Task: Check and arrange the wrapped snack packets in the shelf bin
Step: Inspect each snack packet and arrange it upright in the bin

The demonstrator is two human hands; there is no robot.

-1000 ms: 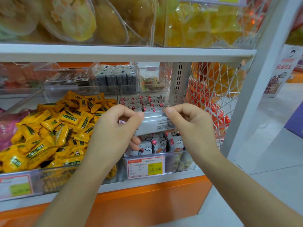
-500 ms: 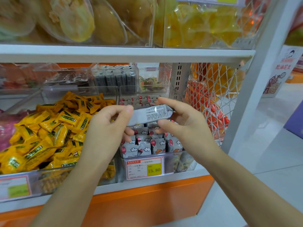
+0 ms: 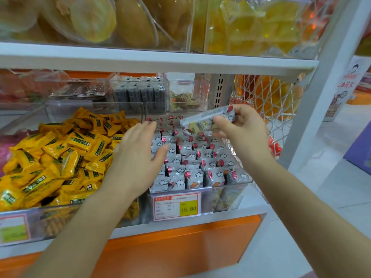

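The right hand [image 3: 243, 129] pinches a small grey packet of crinkly, glossy foil printed with white clouds and a red blot [image 3: 200, 121], a flat oblong held lengthwise and tilted, its right end higher. The thumb [image 3: 219, 119] lies across the packet's front face and the curled fingers close over its top right end, so most of the wrapper juts out leftward past them. The packet hangs above the rear half of the clear, hard-walled plastic bin [image 3: 230, 185], apart from the matching grey packets [image 3: 192, 157] that stand on edge in tight rows inside. The left hand [image 3: 136, 157] is spread flat, palm down and fingers straight, over the bin's left side with the thumb stretched out over the rows, gripping nothing; it may rest on the packet tops, but the angle does not settle that. To the left lies a loose heap of shiny yellow pillow-shaped packets [image 3: 60, 153], and a red, white and yellow price card [image 3: 176, 206] sits on the bin's front wall
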